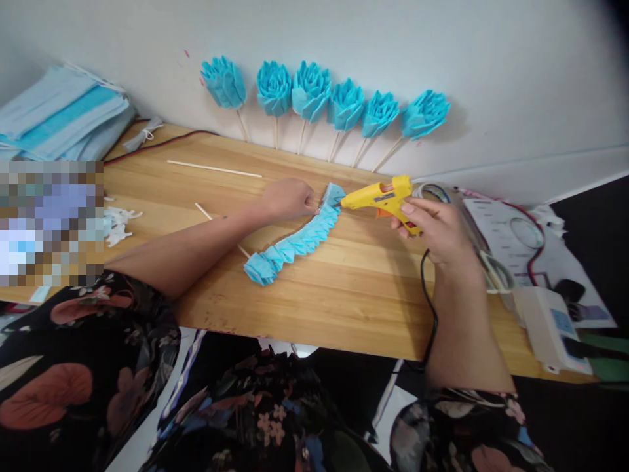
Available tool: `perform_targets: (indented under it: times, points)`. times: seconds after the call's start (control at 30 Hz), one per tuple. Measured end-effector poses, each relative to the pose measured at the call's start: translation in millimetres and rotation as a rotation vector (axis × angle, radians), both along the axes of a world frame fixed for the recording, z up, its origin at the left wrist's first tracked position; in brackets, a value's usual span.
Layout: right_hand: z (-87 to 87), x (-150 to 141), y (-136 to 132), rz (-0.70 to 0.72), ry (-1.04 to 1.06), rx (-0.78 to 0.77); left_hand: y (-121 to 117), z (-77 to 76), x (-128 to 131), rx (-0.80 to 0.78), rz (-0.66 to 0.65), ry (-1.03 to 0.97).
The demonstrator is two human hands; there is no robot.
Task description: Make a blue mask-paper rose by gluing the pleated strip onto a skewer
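My right hand [430, 223] is wrapped round a yellow hot glue gun [376, 195], its nozzle pointing left at the far end of a pleated blue strip [312, 237]. At that same end my left hand [291, 198] is closed, its fingertips pinching the strip's edge. The strip curves down and left across the table to a partly rolled blue flower [262, 269]. A thin wooden stick [203, 210] runs from this flower up and left, passing behind my left forearm. Whether the nozzle touches the strip I cannot tell.
Several finished blue flowers [311, 90] on sticks lean against the wall. One loose stick [214, 168] lies on the table [314, 301]. Blue face masks [59, 108] are stacked at left. On the right are a white power strip [548, 328], cables and paper. The gun's black cord [434, 308] hangs over the front edge.
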State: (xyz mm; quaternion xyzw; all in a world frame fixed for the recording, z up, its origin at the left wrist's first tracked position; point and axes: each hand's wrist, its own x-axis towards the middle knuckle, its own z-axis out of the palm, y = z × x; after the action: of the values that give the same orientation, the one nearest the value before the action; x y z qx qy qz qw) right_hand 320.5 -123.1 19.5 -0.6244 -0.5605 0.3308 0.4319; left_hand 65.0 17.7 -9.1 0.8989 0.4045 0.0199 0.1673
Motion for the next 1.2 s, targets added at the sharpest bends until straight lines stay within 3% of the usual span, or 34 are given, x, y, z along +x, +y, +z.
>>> perform_targets:
  times: [0.3, 0.53, 0.8, 0.93, 1.2]
  points:
    - [-17.3, 0, 10, 0.065, -0.103, -0.036, 0, 2.4, -1, -0.010, -0.002, -0.016]
    - [-12.4, -3, 9, 0.073, -0.131, -0.036, 3, 0.7, 3, -0.006, 0.049, -0.116]
    - [-12.9, -2, 10, 0.075, -0.154, -0.051, 27, 2.8, 13, -0.112, -0.077, -0.015]
    - [-12.1, -2, 9, 0.081, -0.154, -0.045, 24, 2.3, 16, -0.040, -0.025, 0.009]
    - [-0.8, -5, 4, 0.003, -0.033, 0.016, 19, 7.0, 15, -0.057, -0.041, 0.002]
